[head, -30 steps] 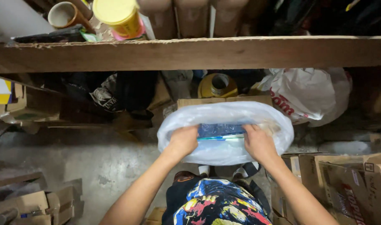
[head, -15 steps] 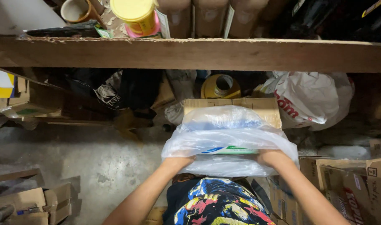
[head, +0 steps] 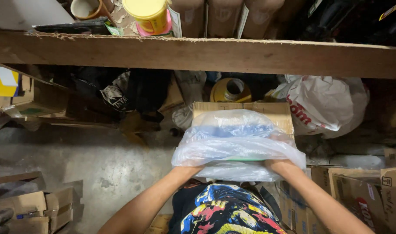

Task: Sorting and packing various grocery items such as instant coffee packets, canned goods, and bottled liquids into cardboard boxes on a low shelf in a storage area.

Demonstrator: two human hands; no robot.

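A translucent plastic bag (head: 237,143) with something blue and green inside rests on top of a brown cardboard box (head: 276,113) in front of me. My left hand (head: 190,170) grips the bag's near left edge, its fingers mostly hidden under the plastic. My right hand (head: 279,165) grips the near right edge the same way. Both forearms reach up from the bottom of the view, over my colourful printed shirt (head: 226,212).
A wooden shelf plank (head: 198,54) crosses overhead with a yellow-lidded container (head: 148,15), a mug (head: 87,8) and brown cylinders on it. Under it lie a white printed bag (head: 323,106), a yellow tape roll (head: 230,89) and dark clutter. Cardboard boxes (head: 358,195) stand right and lower left (head: 24,210) on the concrete floor.
The bag has risen and bunched up over the box, and my hands have slid from its top surface down to its near edge. The view has tilted slightly.
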